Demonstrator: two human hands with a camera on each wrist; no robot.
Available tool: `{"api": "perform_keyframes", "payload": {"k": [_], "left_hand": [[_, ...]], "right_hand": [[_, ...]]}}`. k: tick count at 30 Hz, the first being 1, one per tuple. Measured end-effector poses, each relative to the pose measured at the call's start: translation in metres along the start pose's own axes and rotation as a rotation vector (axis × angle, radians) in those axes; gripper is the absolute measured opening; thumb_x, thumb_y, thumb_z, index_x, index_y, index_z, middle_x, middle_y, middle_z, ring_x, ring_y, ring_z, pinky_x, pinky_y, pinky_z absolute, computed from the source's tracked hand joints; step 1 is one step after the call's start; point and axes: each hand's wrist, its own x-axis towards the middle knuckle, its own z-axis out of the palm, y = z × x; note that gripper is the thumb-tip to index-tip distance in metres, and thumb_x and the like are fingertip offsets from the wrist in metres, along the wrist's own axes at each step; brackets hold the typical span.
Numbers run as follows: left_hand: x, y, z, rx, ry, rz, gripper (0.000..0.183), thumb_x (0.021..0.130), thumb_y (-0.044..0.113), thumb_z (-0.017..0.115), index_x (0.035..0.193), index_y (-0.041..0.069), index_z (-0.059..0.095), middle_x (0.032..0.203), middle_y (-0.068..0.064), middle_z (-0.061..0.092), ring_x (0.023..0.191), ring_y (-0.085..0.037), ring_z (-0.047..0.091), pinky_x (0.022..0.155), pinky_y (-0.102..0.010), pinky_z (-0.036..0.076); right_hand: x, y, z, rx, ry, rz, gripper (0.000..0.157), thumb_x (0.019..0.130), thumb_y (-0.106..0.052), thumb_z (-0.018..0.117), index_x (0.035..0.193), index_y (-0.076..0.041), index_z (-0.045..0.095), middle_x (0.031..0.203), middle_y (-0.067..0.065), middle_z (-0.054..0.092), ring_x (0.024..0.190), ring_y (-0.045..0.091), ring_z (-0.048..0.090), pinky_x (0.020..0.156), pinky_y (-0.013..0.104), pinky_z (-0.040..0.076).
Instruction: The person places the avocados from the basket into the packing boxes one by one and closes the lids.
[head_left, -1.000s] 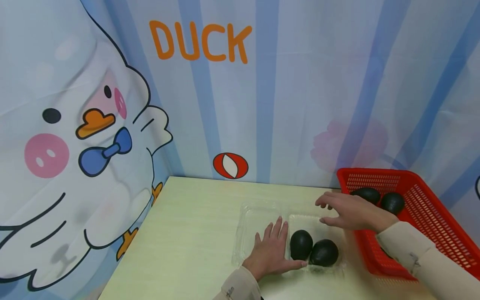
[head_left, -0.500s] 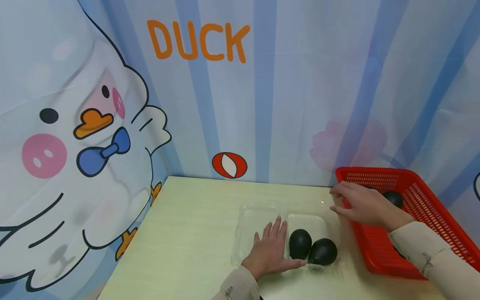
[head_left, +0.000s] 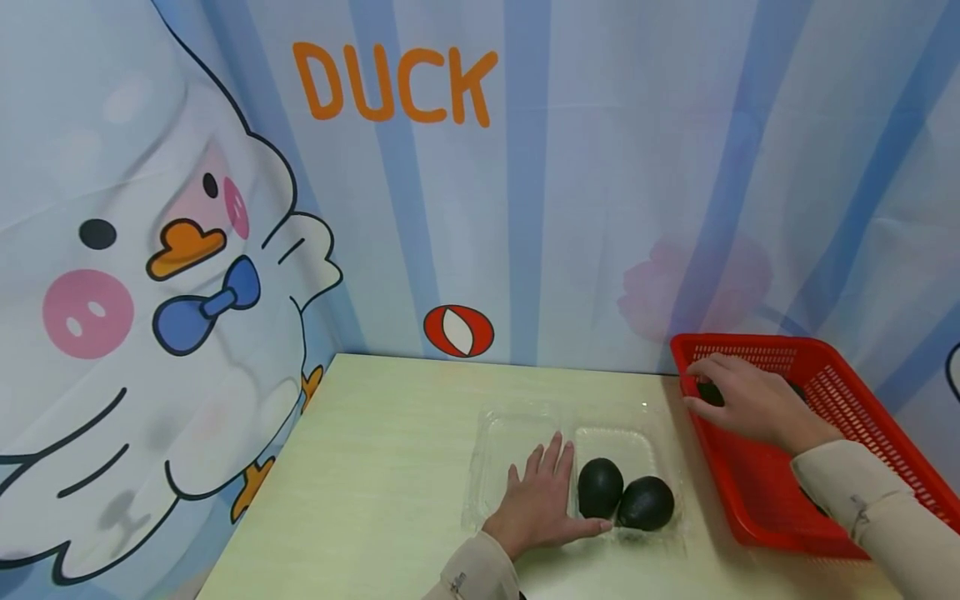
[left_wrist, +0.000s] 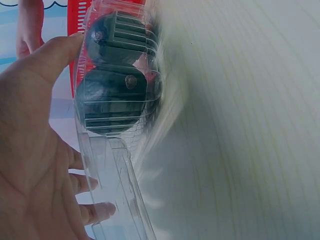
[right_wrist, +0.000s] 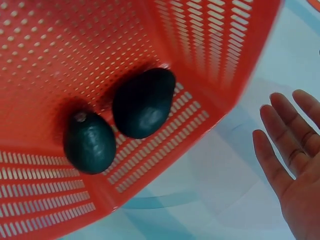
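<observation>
My left hand [head_left: 540,504], fingers spread, rests on a clear plastic clamshell box [head_left: 615,442] that lies unfolded on the table. The thumb reaches along its front edge. Two dark avocados [head_left: 600,487] sit side by side in the right half; through the box wall they show in the left wrist view [left_wrist: 112,100]. Over the far left corner of the red basket hovers my right hand [head_left: 761,408], fingers loosely bent above an avocado [head_left: 710,394]. From the right wrist, two avocados [right_wrist: 144,102] lie together in that corner, apart from my fingers [right_wrist: 275,165].
The red perforated basket [head_left: 757,500] stands on the right, close beside the box. A dark shape peeks out below my right sleeve inside it. Behind the pale wooden table [head_left: 360,467] hangs a printed duck curtain [head_left: 577,208].
My right hand has moved right, from beside the box across the basket's rim to above the avocados there. The left hand and the box have stayed in place.
</observation>
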Motion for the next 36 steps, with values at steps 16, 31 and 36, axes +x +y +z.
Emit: {"api": "perform_keyframes", "payload": {"k": [16, 31, 36], "left_hand": [[0.000, 0.000, 0.001, -0.009, -0.003, -0.004, 0.116, 0.069, 0.091, 0.041, 0.155, 0.019, 0.014, 0.162, -0.001, 0.010, 0.142, -0.029, 0.028, 0.098, -0.064, 0.036], [0.000, 0.000, 0.000, -0.045, -0.022, -0.022, 0.114, 0.069, 0.089, 0.045, 0.155, 0.021, 0.012, 0.162, 0.001, 0.008, 0.144, -0.029, 0.025, 0.100, -0.065, 0.034], [-0.001, 0.000, -0.001, -0.044, -0.021, -0.020, 0.114, 0.070, 0.088, 0.046, 0.155, 0.020, 0.013, 0.162, -0.001, 0.009, 0.143, -0.029, 0.026, 0.099, -0.065, 0.034]], "right_hand": [[-0.005, 0.037, 0.013, -0.075, -0.054, 0.107, 0.061, 0.087, -0.045, 0.063, 0.131, -0.003, 0.051, 0.130, 0.027, 0.051, 0.113, 0.043, 0.052, 0.085, 0.061, 0.046], [-0.009, 0.063, 0.025, -0.101, -0.096, 0.177, 0.074, 0.085, -0.052, 0.063, 0.132, 0.002, 0.045, 0.126, 0.032, 0.047, 0.106, 0.048, 0.049, 0.078, 0.063, 0.047], [-0.011, 0.073, 0.029, -0.093, -0.133, 0.207, 0.078, 0.084, -0.055, 0.063, 0.131, 0.004, 0.044, 0.126, 0.035, 0.044, 0.106, 0.051, 0.047, 0.074, 0.064, 0.046]]}}
